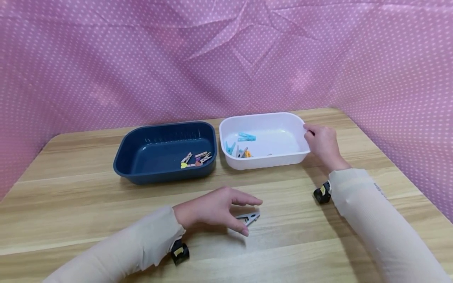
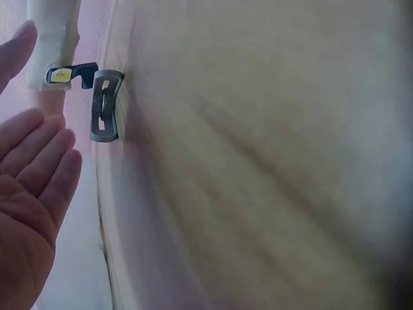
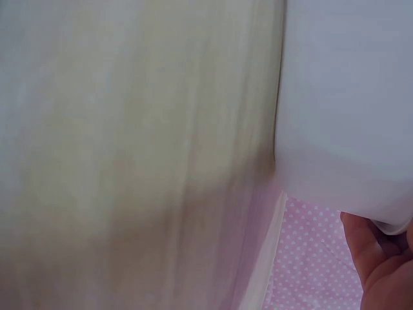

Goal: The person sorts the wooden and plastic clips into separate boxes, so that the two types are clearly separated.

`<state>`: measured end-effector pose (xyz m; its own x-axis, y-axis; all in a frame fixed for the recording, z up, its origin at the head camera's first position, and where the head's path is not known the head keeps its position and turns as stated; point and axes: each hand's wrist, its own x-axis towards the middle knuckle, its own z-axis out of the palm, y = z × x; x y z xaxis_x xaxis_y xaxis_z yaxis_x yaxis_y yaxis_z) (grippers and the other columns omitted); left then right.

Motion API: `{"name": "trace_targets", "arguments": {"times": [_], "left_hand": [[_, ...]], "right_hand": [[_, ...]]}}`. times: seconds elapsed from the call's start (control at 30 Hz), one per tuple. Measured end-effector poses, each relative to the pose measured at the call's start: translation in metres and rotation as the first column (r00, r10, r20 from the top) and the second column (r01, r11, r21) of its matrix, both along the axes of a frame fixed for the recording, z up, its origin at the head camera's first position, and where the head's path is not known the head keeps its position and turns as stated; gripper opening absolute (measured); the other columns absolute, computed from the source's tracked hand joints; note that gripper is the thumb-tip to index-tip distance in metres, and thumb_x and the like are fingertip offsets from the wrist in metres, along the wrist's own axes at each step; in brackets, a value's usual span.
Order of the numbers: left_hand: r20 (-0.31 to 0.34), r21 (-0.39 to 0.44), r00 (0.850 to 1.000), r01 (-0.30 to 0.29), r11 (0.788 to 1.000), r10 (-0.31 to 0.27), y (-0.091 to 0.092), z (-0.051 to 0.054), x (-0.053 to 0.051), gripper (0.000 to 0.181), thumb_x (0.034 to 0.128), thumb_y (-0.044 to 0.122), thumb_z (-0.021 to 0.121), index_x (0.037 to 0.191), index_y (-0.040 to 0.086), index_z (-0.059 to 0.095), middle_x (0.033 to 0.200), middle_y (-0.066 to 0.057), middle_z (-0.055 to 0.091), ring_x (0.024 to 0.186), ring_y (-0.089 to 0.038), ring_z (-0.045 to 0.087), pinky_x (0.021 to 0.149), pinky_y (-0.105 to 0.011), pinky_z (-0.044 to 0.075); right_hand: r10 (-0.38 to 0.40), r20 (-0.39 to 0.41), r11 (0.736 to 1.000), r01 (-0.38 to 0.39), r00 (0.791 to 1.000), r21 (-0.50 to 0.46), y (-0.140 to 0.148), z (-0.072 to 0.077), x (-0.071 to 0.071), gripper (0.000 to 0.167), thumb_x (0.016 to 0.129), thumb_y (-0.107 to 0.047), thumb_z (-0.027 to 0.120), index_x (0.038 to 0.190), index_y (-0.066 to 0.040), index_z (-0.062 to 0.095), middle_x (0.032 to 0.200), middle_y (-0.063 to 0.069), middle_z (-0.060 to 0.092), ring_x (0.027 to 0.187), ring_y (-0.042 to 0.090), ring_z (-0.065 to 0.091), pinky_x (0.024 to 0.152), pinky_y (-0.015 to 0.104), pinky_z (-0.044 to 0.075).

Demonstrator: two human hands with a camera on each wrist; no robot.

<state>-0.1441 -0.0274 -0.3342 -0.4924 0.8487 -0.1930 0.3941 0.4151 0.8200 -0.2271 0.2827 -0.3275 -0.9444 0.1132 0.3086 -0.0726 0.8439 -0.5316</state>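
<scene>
A grey clothespin (image 1: pixel 252 217) lies on the table between the spread thumb and fingers of my left hand (image 1: pixel 221 210), partly hidden by it. In the left wrist view the clothespin (image 2: pixel 105 106) stands apart from the fingertips. At the right end of the white basin (image 1: pixel 265 160) my right hand (image 1: pixel 323 143) pinches the rim; the right wrist view has the hand (image 3: pixel 381 265) at that corner too. Inside the white basin are light blue clothespins (image 1: pixel 246 136), a grey one (image 1: pixel 241 152) and an orange one (image 1: pixel 248 154).
Left of the white basin stands a dark blue basin (image 1: pixel 159 171), with several small wooden clothespins (image 1: pixel 186 158) in its right part, some with coloured decorations. Both basins sit towards the back of the wooden table (image 1: pixel 88 220). Behind hangs a pink dotted cloth (image 1: pixel 159 70).
</scene>
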Motion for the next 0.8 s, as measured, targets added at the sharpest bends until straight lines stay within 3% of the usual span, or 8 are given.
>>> {"name": "trace_targets", "arguments": {"times": [0.17, 0.43, 0.57, 0.8], "left_hand": [[0.0, -0.011, 1.0, 0.026, 1.0, -0.026, 0.0, -0.003, -0.001, 0.062, 0.0727, 0.024, 0.079, 0.13, 0.017, 0.055, 0.131, 0.009, 0.053, 0.12, -0.001, 0.046, 0.104, -0.022, 0.035], [-0.054, -0.032, 0.995, 0.085, 0.996, -0.087, 0.0, -0.009, -0.002, 0.061, 0.0734, 0.021, 0.078, 0.13, 0.018, 0.055, 0.13, 0.009, 0.054, 0.114, 0.002, 0.047, 0.101, -0.019, 0.036], [-0.046, -0.043, 0.993, 0.11, 0.993, -0.112, -0.001, -0.011, -0.002, 0.063, 0.0738, 0.02, 0.078, 0.132, 0.02, 0.054, 0.132, 0.01, 0.052, 0.118, 0.001, 0.045, 0.103, -0.02, 0.034], [-0.143, -0.093, 0.975, 0.156, 0.983, -0.168, 0.001, -0.014, 0.0, 0.057, 0.0803, 0.014, 0.071, 0.134, 0.021, 0.051, 0.135, 0.008, 0.051, 0.122, -0.002, 0.044, 0.105, -0.023, 0.034]], "right_hand": [[-0.007, 0.001, 1.0, 0.007, 1.0, 0.0, 0.0, 0.0, 0.0, 0.034, 0.09, -0.005, 0.043, 0.118, 0.005, 0.059, 0.107, 0.026, 0.063, 0.059, 0.022, 0.049, 0.045, 0.019, 0.035], [-0.003, 0.011, 1.0, 0.003, 1.0, -0.022, -0.002, 0.0, 0.0, 0.035, 0.09, -0.005, 0.043, 0.119, 0.005, 0.059, 0.107, 0.027, 0.063, 0.055, 0.019, 0.046, 0.042, 0.019, 0.035], [-0.003, 0.014, 1.0, 0.003, 1.0, -0.024, -0.002, 0.0, 0.0, 0.035, 0.09, -0.005, 0.043, 0.119, 0.005, 0.058, 0.107, 0.027, 0.063, 0.055, 0.018, 0.047, 0.042, 0.019, 0.035], [-0.003, 0.022, 1.0, 0.004, 1.0, -0.03, 0.0, 0.0, 0.002, 0.034, 0.09, -0.004, 0.044, 0.119, 0.005, 0.058, 0.11, 0.027, 0.062, 0.055, 0.019, 0.047, 0.041, 0.019, 0.035]]}}
